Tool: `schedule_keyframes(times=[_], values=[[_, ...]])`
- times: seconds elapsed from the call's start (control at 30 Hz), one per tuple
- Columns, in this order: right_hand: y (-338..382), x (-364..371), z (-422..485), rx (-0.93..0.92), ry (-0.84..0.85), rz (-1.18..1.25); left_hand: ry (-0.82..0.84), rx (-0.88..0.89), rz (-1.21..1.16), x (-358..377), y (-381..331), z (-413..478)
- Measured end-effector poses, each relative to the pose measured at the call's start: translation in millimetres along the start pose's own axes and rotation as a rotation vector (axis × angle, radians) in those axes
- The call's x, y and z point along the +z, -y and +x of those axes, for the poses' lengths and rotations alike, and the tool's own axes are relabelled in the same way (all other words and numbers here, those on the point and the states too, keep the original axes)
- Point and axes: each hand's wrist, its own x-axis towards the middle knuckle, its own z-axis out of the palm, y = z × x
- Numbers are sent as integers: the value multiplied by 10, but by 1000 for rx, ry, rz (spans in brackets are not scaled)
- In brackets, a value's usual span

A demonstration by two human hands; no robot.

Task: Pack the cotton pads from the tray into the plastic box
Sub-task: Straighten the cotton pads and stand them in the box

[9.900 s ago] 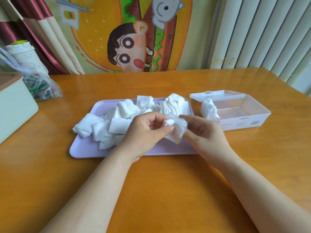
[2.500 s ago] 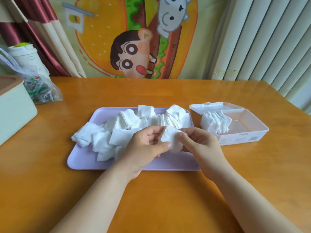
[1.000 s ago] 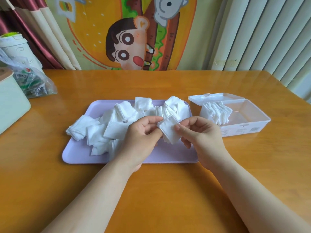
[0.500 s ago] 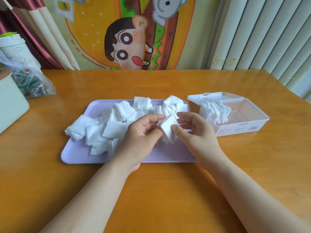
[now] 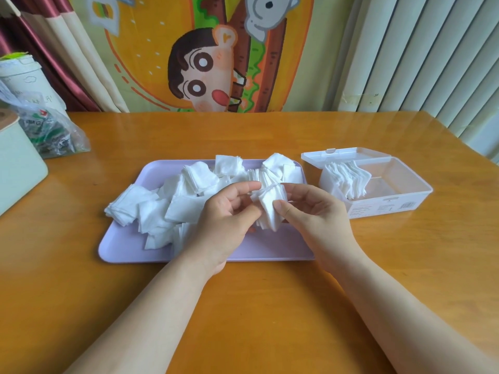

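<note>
A lilac tray (image 5: 127,247) lies on the wooden table with a loose heap of white cotton pads (image 5: 172,201) spread over its left and far parts. Above the tray's right half, my left hand (image 5: 226,214) and my right hand (image 5: 310,209) together pinch a small stack of pads (image 5: 270,205) between fingers and thumbs. To the right stands the clear plastic box (image 5: 405,201), lid hinged open at the back. A row of pads (image 5: 347,179) stands on edge against its left wall; the rest of the box holds nothing.
A pale green box (image 5: 19,163) sits at the left table edge, with a plastic bag of packets (image 5: 51,130) and a white cup (image 5: 24,76) behind it. A cartoon curtain and white blinds hang behind the table.
Both hands kept squaring up the small stack over the tray, and my right thumb has shifted onto its near face. The row of pads in the box has grown since the earliest frame.
</note>
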Motion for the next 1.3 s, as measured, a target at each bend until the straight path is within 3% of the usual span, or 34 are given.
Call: schedule_keyframes(times=[0.23, 0.37, 0.53, 0.6, 0.77, 0.93, 1.3], values=[[35, 6, -40, -38, -5, -27, -17, -14, -6, 19, 1, 8], [63, 11, -47, -29, -12, 6, -121, -18, 30, 9, 79, 58], [45, 35, -33, 26, -179, 67, -214, 60, -42, 3, 108, 75], [55, 51, -30, 60, -205, 74, -182, 114, -102, -4, 68, 69], [87, 6, -16, 116, -48, 119, 58, 67, -88, 16, 55, 20], [98, -37, -19, 135, 90, 175, -41, 52, -17, 32, 100, 39], [49, -66, 17, 135, 168, 203, -96, 26, -36, 62, 67, 33]])
